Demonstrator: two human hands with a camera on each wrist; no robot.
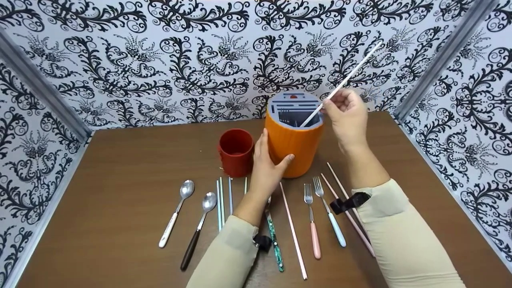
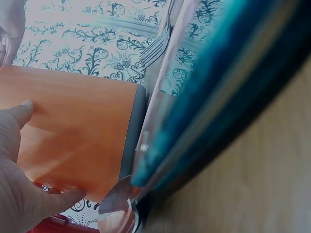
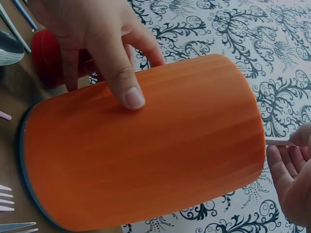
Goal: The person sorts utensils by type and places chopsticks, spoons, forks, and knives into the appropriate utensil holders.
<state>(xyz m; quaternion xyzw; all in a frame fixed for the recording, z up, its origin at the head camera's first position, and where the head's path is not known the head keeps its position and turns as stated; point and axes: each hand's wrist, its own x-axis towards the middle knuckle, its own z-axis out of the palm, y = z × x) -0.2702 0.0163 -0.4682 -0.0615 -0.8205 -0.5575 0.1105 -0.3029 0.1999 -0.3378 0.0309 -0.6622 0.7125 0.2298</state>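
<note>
A white chopstick (image 1: 356, 70) is pinched between the thumb and fingers of my right hand (image 1: 349, 116). It slants upward to the right, and its lower end dips into the top opening of an orange utensil holder (image 1: 299, 150). The holder stands upright with a grey slotted top (image 1: 294, 100). My left hand (image 1: 264, 168) holds its left side, the thumb (image 3: 132, 97) across the front and fingers along the far side. Just left of that hand is a red cup (image 1: 236, 164), whose open top faces up.
Two spoons (image 1: 192, 236) and several pale chopsticks (image 1: 220, 204) lie on the table at left. Under the left forearm is a green-handled utensil (image 1: 275, 244). A pink chopstick (image 1: 294, 236), two forks (image 1: 314, 236) and two more pink chopsticks (image 1: 352, 220) lie to the right. Patterned walls (image 1: 180, 60) stand behind.
</note>
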